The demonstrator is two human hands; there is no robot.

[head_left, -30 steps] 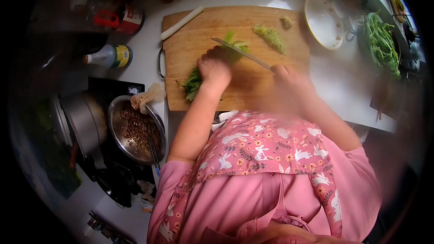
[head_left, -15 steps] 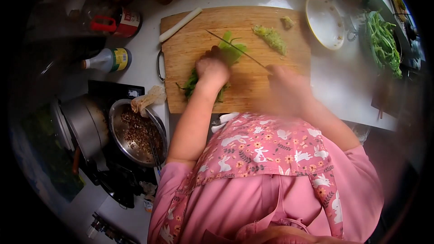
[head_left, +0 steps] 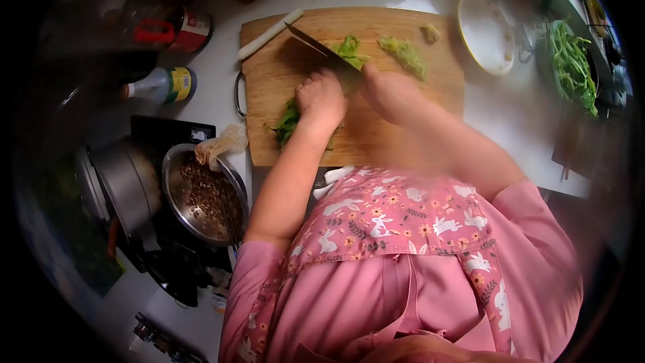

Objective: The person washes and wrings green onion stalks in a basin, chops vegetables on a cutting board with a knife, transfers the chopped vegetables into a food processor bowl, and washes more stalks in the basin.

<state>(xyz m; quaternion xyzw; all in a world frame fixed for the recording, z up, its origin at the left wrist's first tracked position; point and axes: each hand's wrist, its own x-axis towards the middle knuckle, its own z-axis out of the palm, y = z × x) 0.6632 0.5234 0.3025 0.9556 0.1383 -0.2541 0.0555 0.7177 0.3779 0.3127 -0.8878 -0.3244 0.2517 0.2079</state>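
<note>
My right hand (head_left: 388, 93) is closed around the handle of a kitchen knife (head_left: 317, 45), whose blade slants up to the left over the wooden cutting board (head_left: 430, 121). Just left of the blade, my left hand (head_left: 321, 96) presses down with curled fingers on a bunch of leafy greens (head_left: 287, 124). Its dark leaves stick out below the hand, and the part under the fingers is hidden. Beyond the blade lie light green cut pieces (head_left: 348, 48). A pale green chopped heap (head_left: 405, 58) and a small yellowish clump (head_left: 430, 32) rest farther right.
A white stalk (head_left: 271, 35) lies along the board's upper left edge. At left stand a labelled bottle (head_left: 161, 86) and a metal bowl (head_left: 176, 195) of brown minced food, beside a grey pot (head_left: 124, 181). To the right are a white dish (head_left: 485, 33) and more greens (head_left: 571, 67).
The knife and my right hand have moved up and left, closer to my left hand, and the blade's flat side now shows. Cut pieces now lie beyond the blade.
</note>
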